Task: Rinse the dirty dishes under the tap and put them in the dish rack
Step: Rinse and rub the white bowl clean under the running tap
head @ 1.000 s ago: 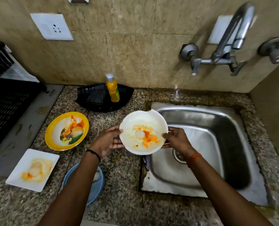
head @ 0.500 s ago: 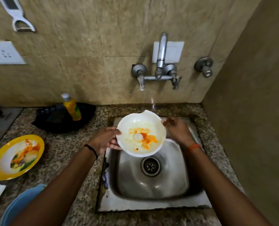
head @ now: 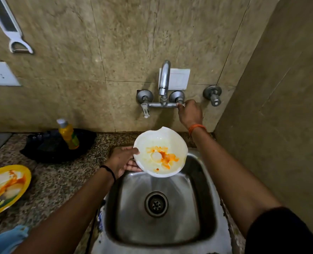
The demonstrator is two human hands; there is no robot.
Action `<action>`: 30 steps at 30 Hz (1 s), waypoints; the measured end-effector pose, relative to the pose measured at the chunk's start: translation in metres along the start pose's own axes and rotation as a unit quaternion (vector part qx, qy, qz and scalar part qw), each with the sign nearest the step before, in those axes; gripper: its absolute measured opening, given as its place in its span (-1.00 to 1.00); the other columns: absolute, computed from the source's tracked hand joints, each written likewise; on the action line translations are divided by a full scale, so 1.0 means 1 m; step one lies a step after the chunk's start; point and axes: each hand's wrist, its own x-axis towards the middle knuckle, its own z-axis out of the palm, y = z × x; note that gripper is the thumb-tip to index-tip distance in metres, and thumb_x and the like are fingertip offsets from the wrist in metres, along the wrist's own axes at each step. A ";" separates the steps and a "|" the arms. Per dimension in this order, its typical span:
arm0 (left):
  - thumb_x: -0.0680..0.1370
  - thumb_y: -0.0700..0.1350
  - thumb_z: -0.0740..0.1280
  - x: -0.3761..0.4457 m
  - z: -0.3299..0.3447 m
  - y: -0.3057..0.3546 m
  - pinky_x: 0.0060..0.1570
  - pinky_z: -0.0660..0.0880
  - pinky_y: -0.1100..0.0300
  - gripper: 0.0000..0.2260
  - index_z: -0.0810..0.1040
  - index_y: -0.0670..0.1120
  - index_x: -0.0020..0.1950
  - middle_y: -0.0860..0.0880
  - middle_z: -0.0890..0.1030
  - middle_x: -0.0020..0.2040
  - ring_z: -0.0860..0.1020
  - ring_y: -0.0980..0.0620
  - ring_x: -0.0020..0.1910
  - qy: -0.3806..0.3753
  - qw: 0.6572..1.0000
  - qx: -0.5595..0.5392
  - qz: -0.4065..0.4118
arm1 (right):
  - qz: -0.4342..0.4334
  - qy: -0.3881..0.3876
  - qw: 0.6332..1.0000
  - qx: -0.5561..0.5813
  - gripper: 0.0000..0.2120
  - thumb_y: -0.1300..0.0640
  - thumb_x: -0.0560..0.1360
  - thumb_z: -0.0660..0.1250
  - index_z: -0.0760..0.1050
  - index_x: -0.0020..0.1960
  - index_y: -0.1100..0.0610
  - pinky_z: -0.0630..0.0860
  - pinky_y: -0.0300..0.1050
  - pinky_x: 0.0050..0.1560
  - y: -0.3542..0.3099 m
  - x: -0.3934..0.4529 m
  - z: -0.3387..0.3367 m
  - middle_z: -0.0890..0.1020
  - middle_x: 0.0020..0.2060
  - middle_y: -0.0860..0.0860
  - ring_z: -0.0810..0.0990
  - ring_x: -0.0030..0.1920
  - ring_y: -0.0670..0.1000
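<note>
My left hand [head: 121,160] grips the left rim of a white bowl [head: 172,142] smeared with orange sauce and pale food bits, holding it over the back of the steel sink [head: 203,226]. Up on the wall, my right hand [head: 189,111] is closed around the right handle of the tap [head: 164,79], whose spout hangs above the bowl. No water is running. A dirty yellow plate [head: 24,173] lies on the counter at the left. The dish rack is out of view.
A yellow soap bottle [head: 68,134] stands on a black tray [head: 44,149] behind the counter. A blue dish [head: 3,239] shows at the bottom left edge. A second valve [head: 213,95] sits right of the tap; a side wall closes off the right.
My right hand let go of the bowl and rose to the tap's right handle. The left hand alone now holds the bowl, which has moved from the counter edge to over the sink.
</note>
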 end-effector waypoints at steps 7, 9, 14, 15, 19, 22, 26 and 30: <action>0.54 -0.29 0.29 0.002 0.005 0.003 -0.38 0.63 -0.05 -0.81 0.50 -0.19 0.15 -0.26 0.65 -0.08 0.68 -0.12 -0.35 0.007 1.000 -0.006 0.004 | -0.014 0.005 0.999 -0.035 -0.64 0.02 0.62 0.20 0.49 0.19 0.31 0.43 -0.01 0.12 0.006 0.003 0.006 0.55 0.15 0.27 0.51 0.17 0.23; 0.54 -0.28 0.30 0.002 0.005 0.003 -0.38 0.63 -0.05 -0.81 0.50 -0.18 0.15 -0.27 0.65 -0.07 0.67 -0.13 -0.32 0.010 1.000 -0.006 0.006 | 0.014 0.012 1.000 0.013 -0.67 0.03 0.59 0.23 0.55 0.10 0.30 0.49 0.00 0.08 0.012 0.008 0.009 0.60 0.07 0.25 0.56 0.11 0.23; 0.54 -0.29 0.30 0.004 0.006 0.001 -0.42 0.62 -0.03 -0.88 0.52 -0.17 0.06 -0.25 0.66 -0.13 0.67 -0.13 -0.34 0.019 1.000 -0.014 0.006 | 0.039 0.029 0.997 0.061 -0.70 0.07 0.58 0.25 0.57 0.09 0.30 0.50 0.00 0.01 0.016 0.007 0.009 0.63 0.05 0.26 0.57 0.08 0.24; 0.54 -0.30 0.30 0.004 0.006 0.001 -0.43 0.62 -0.01 -0.91 0.52 -0.17 0.02 -0.23 0.67 -0.17 0.67 -0.12 -0.36 0.019 1.000 -0.017 0.007 | 0.038 0.032 0.996 0.068 -0.72 0.09 0.58 0.25 0.55 0.12 0.30 0.49 -0.01 0.02 0.016 0.005 0.008 0.62 0.07 0.26 0.56 0.10 0.24; 0.54 -0.30 0.28 0.006 0.004 -0.004 -0.44 0.62 0.01 -0.93 0.53 -0.18 -0.04 -0.23 0.66 -0.17 0.67 -0.10 -0.38 0.019 1.000 -0.018 0.007 | 0.034 0.005 0.993 0.111 -0.63 0.11 0.59 0.22 0.35 0.34 0.25 0.48 -0.04 0.06 0.019 -0.028 0.012 0.58 0.18 0.21 0.56 0.17 0.23; 0.54 -0.29 0.27 0.009 0.002 -0.011 -0.38 0.63 0.00 -0.92 0.54 -0.18 -0.02 -0.22 0.66 -0.16 0.67 -0.09 -0.37 0.017 1.000 -0.022 0.003 | -0.060 -0.061 0.995 0.057 -0.48 0.02 0.62 0.15 0.18 0.52 0.18 0.34 0.02 0.36 0.028 -0.092 0.029 0.46 0.37 0.20 0.42 0.35 0.19; 0.54 -0.28 0.26 0.014 0.001 -0.019 -0.36 0.64 -0.01 -0.90 0.56 -0.15 -0.05 -0.15 0.69 -0.31 0.67 -0.10 -0.37 0.022 0.999 -0.040 -0.001 | -0.295 -0.248 0.908 -0.163 -0.38 -0.22 0.60 -0.14 0.22 0.52 0.08 -0.07 0.04 0.55 0.051 -0.151 0.047 0.28 0.51 0.09 0.24 0.51 0.03; 0.53 -0.27 0.29 0.016 -0.001 -0.031 -0.39 0.62 0.02 -0.90 0.57 -0.15 -0.01 -0.14 0.70 -0.30 0.68 -0.12 -0.34 0.032 0.998 -0.050 -0.001 | -0.274 -0.232 0.887 -0.291 0.04 -0.43 0.38 -0.53 0.22 0.53 0.12 -0.11 0.10 0.54 0.070 -0.143 0.045 0.29 0.50 0.15 0.21 0.52 0.10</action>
